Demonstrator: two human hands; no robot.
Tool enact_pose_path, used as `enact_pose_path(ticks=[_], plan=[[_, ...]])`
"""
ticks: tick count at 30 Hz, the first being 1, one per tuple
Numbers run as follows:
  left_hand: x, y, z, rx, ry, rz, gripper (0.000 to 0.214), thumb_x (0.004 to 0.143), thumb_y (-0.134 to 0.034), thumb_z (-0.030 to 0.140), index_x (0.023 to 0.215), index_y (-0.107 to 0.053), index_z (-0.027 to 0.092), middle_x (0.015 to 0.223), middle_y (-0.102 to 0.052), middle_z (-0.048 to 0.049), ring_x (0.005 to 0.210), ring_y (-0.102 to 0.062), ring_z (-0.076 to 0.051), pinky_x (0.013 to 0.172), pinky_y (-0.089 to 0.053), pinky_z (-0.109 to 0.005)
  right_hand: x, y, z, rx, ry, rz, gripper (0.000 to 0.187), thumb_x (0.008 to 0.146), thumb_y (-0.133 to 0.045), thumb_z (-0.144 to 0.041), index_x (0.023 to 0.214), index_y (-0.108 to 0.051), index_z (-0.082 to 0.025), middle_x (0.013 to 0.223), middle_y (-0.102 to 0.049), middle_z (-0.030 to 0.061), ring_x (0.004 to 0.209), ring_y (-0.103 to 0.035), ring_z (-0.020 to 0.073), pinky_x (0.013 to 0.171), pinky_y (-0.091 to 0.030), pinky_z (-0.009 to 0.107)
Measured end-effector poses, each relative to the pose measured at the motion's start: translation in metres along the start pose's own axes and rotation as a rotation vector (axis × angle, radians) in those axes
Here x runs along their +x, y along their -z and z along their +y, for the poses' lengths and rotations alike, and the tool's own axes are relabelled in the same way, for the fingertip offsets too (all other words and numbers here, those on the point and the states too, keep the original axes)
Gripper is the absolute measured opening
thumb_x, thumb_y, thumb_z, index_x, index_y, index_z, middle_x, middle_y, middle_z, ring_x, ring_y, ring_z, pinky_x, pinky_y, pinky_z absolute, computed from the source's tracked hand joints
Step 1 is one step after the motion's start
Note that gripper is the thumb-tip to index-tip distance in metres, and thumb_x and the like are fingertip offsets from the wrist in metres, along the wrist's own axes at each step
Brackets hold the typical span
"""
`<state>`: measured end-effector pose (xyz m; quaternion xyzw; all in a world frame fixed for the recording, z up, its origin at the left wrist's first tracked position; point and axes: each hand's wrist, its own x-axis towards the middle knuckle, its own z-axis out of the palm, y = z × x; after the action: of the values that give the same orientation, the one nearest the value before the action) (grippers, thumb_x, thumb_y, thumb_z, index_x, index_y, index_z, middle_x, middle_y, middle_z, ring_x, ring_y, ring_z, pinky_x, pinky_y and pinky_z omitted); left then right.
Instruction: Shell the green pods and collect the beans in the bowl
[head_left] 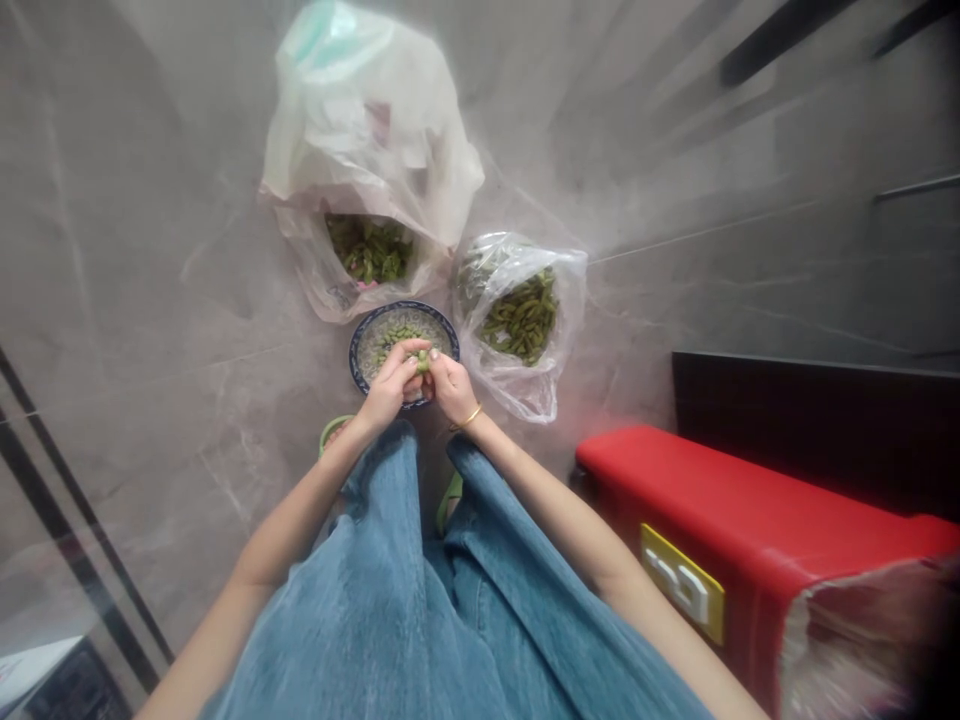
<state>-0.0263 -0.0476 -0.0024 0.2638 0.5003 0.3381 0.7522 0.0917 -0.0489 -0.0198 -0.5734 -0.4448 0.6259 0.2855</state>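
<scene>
The left hand [384,392] and right hand [453,392] clamp their fingers [411,346] on a green pod [421,361], above a plate [430,321] likely catching spills.

Left hand [385,392] and right hand [452,390] pinching a green pod [423,361], blue-rimmed plate [355,350] beneath, plastic bag [571,285] beside

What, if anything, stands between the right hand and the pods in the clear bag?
Only the rim of the clear bag; its mouth is open. Nothing else visible blocks the right hand from the pods.
</scene>
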Motion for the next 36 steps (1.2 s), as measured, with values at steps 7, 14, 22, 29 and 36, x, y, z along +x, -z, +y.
enact_pose_path(ticks=[7,14,22,29,36], plan=[[-0.001,-0.001,-0.003,0.019,0.044,0.116,0.037,0.083,-0.044,0.028,0.118,-0.041,0.018,0.048,-0.031,0.0111,0.038,-0.028,-0.006,0.042,-0.022,-0.017,-0.002,0.012,-0.002,-0.216,0.212,-0.082,0.056,0.086,-0.026,-0.072,0.066,-0.044,-0.023,0.068,-0.049,0.0029,0.068,-0.047,0.0168,0.072,-0.041,0.031],[0.0,0.014,-0.002,0.105,-0.025,-0.022,0.043,0.091,-0.041,0.034,0.13,-0.035,0.018,0.049,-0.033,0.0108,0.037,-0.03,-0.007,0.042,-0.026,-0.019,0.0,0.023,-0.002,-0.105,0.142,-0.22,0.053,0.087,-0.031,-0.069,0.07,-0.048,-0.022,0.067,-0.053,0.002,0.066,-0.052,0.0153,0.069,-0.045,0.032],[-0.004,0.016,-0.003,0.858,-0.514,0.11,0.038,0.097,-0.033,0.031,0.131,-0.036,0.014,0.074,-0.058,-0.0002,0.064,-0.056,-0.011,0.069,-0.045,-0.024,0.001,0.013,-0.005,0.281,-0.251,-0.144,0.059,0.064,-0.055,-0.079,0.068,-0.048,-0.021,0.055,-0.05,-0.0046,0.047,-0.048,0.0089,0.043,-0.037,0.022],[-0.005,0.015,-0.003,0.863,-0.519,0.106,0.04,0.099,-0.033,0.033,0.133,-0.036,0.013,0.079,-0.062,-0.0016,0.069,-0.06,-0.012,0.071,-0.047,-0.025,-0.002,0.011,-0.016,0.374,-0.297,-0.074,0.048,0.067,-0.065,-0.064,0.063,-0.046,-0.019,0.049,-0.048,-0.0059,0.041,-0.043,0.0062,0.039,-0.03,0.02],[-0.001,0.021,-0.018,1.197,-0.82,0.049,0.037,0.098,-0.033,0.027,0.131,-0.039,0.013,0.096,-0.065,-0.0105,0.085,-0.063,-0.018,0.077,-0.05,-0.031,-0.003,0.006,-0.019,0.423,-0.456,0.007,0.039,0.068,-0.066,-0.047,0.053,-0.044,-0.019,0.041,-0.041,-0.0072,0.034,-0.033,0.0036,0.036,-0.025,0.02]])
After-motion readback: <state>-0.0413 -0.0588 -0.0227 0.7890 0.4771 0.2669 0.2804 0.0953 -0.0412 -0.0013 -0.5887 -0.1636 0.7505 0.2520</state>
